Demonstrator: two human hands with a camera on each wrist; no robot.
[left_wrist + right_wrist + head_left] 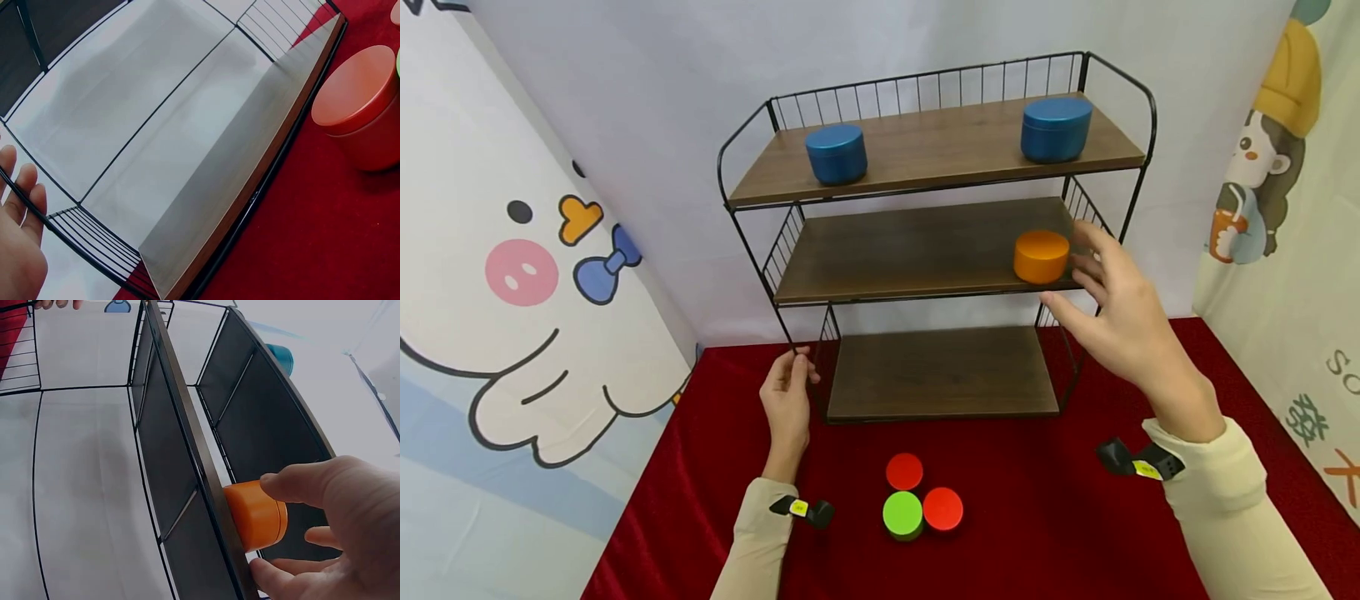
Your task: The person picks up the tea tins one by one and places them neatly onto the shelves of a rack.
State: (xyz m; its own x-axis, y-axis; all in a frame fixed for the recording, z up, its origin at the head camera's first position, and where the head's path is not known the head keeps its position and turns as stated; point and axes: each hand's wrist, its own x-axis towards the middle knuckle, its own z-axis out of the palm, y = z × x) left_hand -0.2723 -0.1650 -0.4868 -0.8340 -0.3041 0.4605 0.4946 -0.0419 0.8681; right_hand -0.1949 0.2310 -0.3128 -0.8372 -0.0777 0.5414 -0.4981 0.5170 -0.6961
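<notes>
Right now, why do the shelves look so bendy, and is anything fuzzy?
In both wrist views the wide lens bows the shelf rack's straight boards and wires into curves; in the head view it looks nearly straight. The right hand is slightly smeared in the head view. In the right wrist view the orange tin is sharp, while the hand's near fingers look soft.

Head view: taken from above and in front, angled forward and down, far enough to frame the whole wire shelf rack [936, 242] at centre, with both forearms entering from the lower edge. Left wrist view: taken low and close beside the left hand [19, 240] at lower left, facing along the rack's bottom board toward a red tin [362, 106] at upper right. Right wrist view: taken very close, tilted, facing the middle board and orange tin [256, 514] at lower centre. Shared by all three: the rack.
</notes>
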